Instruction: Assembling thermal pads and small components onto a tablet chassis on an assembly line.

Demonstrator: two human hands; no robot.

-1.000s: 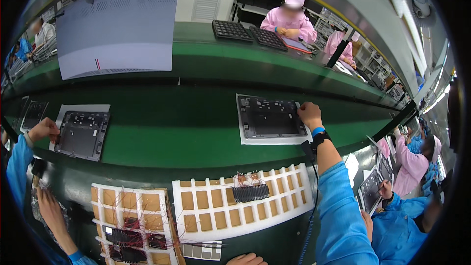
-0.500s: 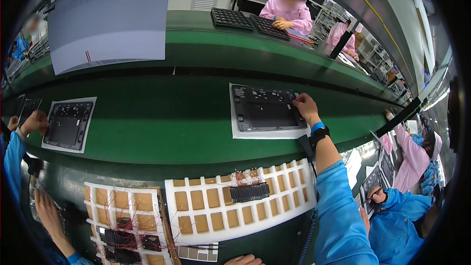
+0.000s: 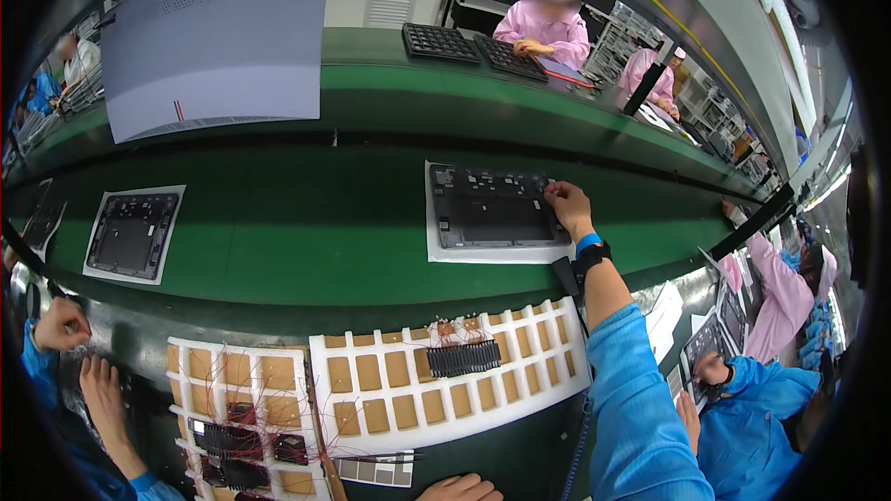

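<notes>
A dark tablet housing (image 3: 506, 219) with small parts along its far side lies on a white sheet (image 3: 434, 255) on the green belt. At its right edge my right hand (image 3: 571, 208) pinches with thumb and fingertips; anything between them is too small to make out. My left hand (image 3: 461, 489) lies at the lower edge, partly cut off, its fingers loosely stretched out and holding nothing visible. Just beyond it is a grey sample card (image 3: 376, 469) under a thin dark tool (image 3: 399, 456). A white foam tray (image 3: 390, 416) holds a row of black strips with thin reddish wires (image 3: 464, 358).
A second foam tray (image 3: 200, 362) with tangled wires stands left. Another tablet housing (image 3: 135, 235) lies on the belt (image 3: 306, 223). A neighbour's hands (image 3: 104, 401) are at lower left. A pale panel (image 3: 218, 46) hangs above the belt. Co-workers sit opposite and at right.
The neighbour's hand at left has drawn back from the left tablet housing towards the bench. My right hand stays at the right edge of the near housing; both appear slightly further left.
</notes>
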